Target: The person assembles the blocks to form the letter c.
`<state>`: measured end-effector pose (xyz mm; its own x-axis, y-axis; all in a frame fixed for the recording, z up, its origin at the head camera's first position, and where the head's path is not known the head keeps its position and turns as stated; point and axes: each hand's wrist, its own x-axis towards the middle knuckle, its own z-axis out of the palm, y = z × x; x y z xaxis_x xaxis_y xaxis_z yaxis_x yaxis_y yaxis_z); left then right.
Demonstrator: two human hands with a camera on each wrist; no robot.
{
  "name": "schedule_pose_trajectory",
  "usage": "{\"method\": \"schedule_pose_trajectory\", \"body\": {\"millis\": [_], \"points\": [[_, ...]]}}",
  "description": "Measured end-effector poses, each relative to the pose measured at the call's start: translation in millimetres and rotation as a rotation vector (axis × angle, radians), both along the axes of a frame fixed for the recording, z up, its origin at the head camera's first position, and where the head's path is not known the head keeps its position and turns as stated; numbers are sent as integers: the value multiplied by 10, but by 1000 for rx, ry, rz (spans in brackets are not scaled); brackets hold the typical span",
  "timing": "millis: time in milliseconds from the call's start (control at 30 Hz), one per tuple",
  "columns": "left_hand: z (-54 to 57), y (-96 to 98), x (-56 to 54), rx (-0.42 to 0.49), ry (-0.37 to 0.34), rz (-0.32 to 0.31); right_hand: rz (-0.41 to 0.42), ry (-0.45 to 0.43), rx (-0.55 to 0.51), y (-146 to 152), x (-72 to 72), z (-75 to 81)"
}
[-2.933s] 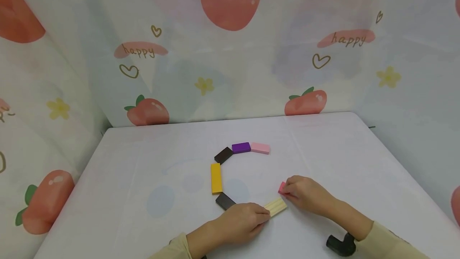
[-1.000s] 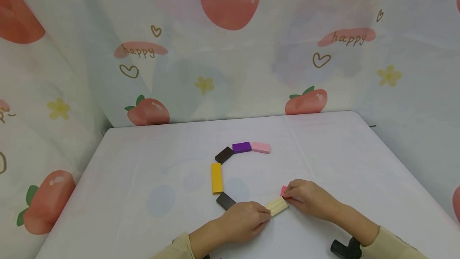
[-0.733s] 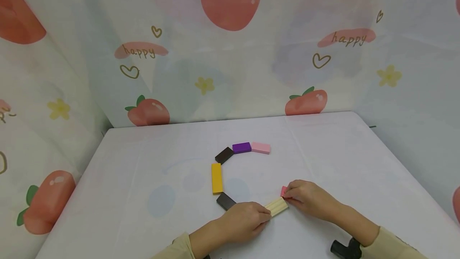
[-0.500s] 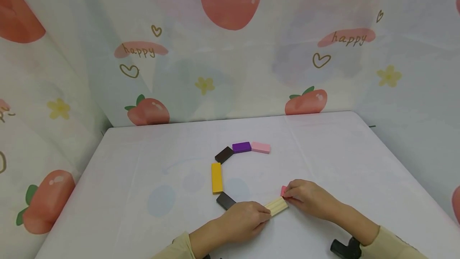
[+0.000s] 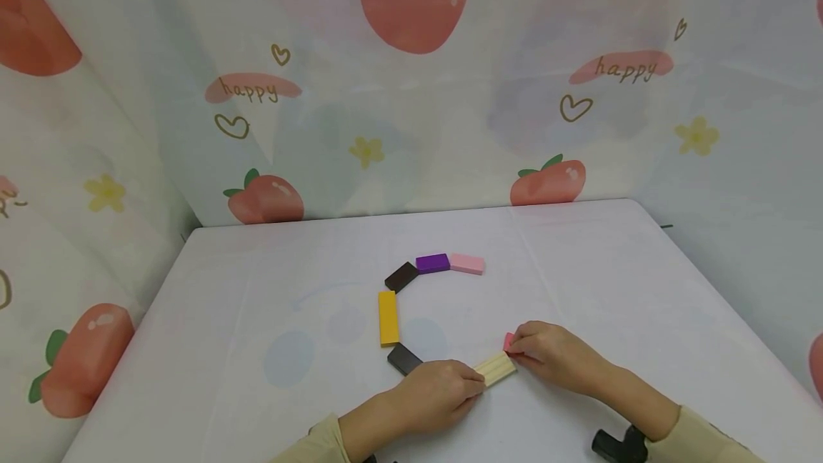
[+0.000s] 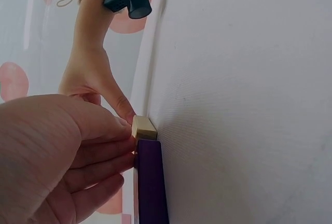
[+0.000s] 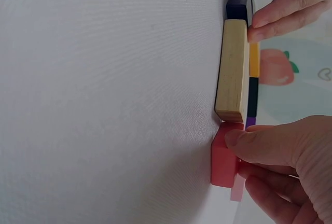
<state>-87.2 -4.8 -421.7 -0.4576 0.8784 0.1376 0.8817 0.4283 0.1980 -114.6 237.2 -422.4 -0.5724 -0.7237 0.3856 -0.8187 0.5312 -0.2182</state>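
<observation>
In the head view, my right hand pinches a small rose-red block. That block lies end to end with a pale wooden block in the right wrist view, my thumb on its face. My left hand reaches over the table, its fingertips touching the wooden block near its far end. A purple block adjoins the wooden one in the left wrist view; the left hand hides it from the head view. A dark grey block shows just past the left hand.
From the grey block, a curved row continues with a yellow block, a dark brown block, a purple block and a light pink block. A black wrist device sits below the right sleeve. Patterned cloth surrounds the white table.
Since the earliest frame, my right hand has shifted slightly right and toward me, bringing the rose-red block to the wooden block's end. My left hand has hardly moved.
</observation>
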Motion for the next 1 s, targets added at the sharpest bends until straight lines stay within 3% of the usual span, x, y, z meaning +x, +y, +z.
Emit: {"method": "schedule_pose_trajectory", "body": {"millis": [267,367,500,567,700,800,1000], "points": [[7,17,-46,24,6,-5,11,3,3,-25,-13,34],[32,17,-74,20,-19,-7,6,-44,18,-29,-21,77],[85,-65,-98,82,-26,1,-78,-118,22,11,-1,167],[111,-176,-89,151,-4,20,-149,-107,11,61,28,206],[148,-535,-13,324,59,106,-308,-36,-57,209,128,207],[174,-888,64,451,119,211,-422,-8,-157,324,223,139],[216,-1535,126,662,214,463,-523,46,-335,491,357,-9]]}}
